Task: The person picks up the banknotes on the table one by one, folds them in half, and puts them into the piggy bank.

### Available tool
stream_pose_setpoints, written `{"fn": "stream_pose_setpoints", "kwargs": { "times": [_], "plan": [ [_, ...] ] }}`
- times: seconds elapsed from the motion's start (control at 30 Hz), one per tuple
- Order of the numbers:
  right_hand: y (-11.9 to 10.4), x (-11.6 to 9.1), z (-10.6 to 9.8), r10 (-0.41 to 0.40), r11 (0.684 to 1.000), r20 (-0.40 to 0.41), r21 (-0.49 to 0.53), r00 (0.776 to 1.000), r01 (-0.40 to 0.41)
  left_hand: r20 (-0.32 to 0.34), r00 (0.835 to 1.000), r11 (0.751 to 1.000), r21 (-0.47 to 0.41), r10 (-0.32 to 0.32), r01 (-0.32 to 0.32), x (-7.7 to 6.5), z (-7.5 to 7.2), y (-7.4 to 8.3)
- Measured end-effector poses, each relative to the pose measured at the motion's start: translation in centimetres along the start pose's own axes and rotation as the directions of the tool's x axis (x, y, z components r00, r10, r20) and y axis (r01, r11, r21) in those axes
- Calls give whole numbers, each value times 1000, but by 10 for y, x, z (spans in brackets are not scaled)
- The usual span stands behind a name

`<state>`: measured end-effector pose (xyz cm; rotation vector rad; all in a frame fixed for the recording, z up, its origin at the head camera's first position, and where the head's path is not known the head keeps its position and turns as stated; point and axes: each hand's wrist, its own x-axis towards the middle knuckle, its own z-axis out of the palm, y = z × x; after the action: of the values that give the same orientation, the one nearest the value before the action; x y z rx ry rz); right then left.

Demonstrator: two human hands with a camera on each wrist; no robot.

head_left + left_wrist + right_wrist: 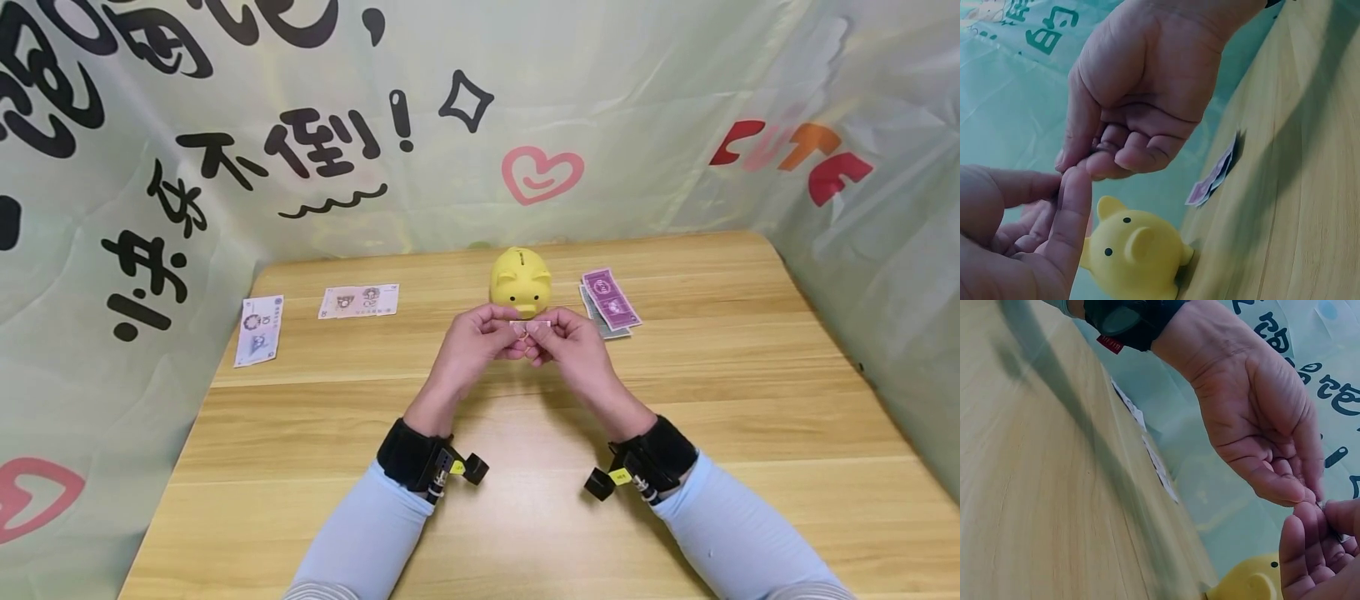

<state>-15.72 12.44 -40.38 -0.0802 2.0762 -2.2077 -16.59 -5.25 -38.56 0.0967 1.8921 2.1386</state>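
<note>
Thumbs and fingertips of the left hand (472, 340) and right hand (576, 346) meet at the centre of the head view, both pinching a small, narrow, pale strip (529, 322). Fingers cover most of that strip, so I cannot tell what is on it. Just above the hands in the head view sits a rounded yellow pig-shaped figure (520, 279) with black dot eyes and a slot in its top. In the left wrist view the pig shows at the bottom centre, near the joined fingers.

Right of the pig, a purple printed banknote (612, 298) lies slanted on top of a grey-green note (618, 332). Left of centre, pale pinkish banknotes (358, 302) lie crosswise, and farther left a pale lilac banknote (258, 332) stands lengthwise in the frame. All rest on a light wood-grain table (360, 400). Black wristbands (408, 455) and light blue sleeves (367, 533) cover the wrists and forearms. Behind, a pale green sheet (645, 108) bears black lettering and a pink heart (542, 176).
</note>
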Motion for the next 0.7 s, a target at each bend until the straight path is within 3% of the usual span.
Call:
{"fn": "stream_pose_setpoints", "kwargs": {
  "times": [0.23,0.47,0.7],
  "plan": [
    [-1,0,0,11,1000,5,-13,1000,-11,-39,999,999,45,3,-2,1,1,-1],
    [-1,-2,1,34,999,39,38,999,-35,-81,996,990,139,29,-18,0,1,-1],
    [-3,-4,2,12,998,-27,-56,1000,-14,-68,998,990,144,15,-5,0,1,-4]
  ]
}}
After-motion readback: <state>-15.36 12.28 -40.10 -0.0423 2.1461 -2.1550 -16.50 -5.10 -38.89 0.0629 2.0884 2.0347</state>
